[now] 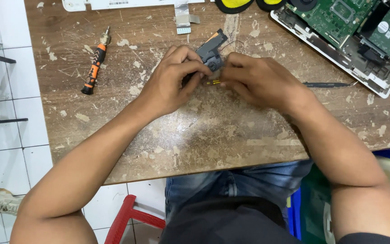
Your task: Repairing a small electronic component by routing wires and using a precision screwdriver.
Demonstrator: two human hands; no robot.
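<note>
- Fingers point(190, 63) of the left hand point(170, 83) curl closed around a small grey plastic part point(211, 52), pinching it from its left side above the middle of the wooden table point(204, 135)
- Right hand point(256, 79) meets it from the other side, fingertips closed on the same grey part, so both hands grip it together and hide its lower half
- Just under the part, between the two hands, a short yellow-and-black bit point(213, 82) peeks out; whether it is a tool tip or a piece of the part cannot be told
- A thin dark wire point(235, 43) loops out from the part's upper right edge
- Beyond the right wrist a slim black tool point(328, 84) lies flat on the table, pointing toward an opened laptop base point(362, 58) at the top right corner
- Inside that base a green circuit board point(335, 16) and a drive with a round label point(384, 31) lie exposed
- Well to the left of the hands an orange-and-black screwdriver point(94, 63) lies on the table, its metal tip pointing away from the person
- At the far edge, a flat grey ribbon cable point(183, 18) hangs from a white panel point(127, 3), and yellow-and-black shapes point(233, 5) sit just right of it, cut off by the frame
- Table surface is scarred, with pale flecks of worn paint all over
- Below the table edge are blue jeans point(231, 183), a red stool frame point(125, 217) and white floor tiles point(19, 153)
</note>
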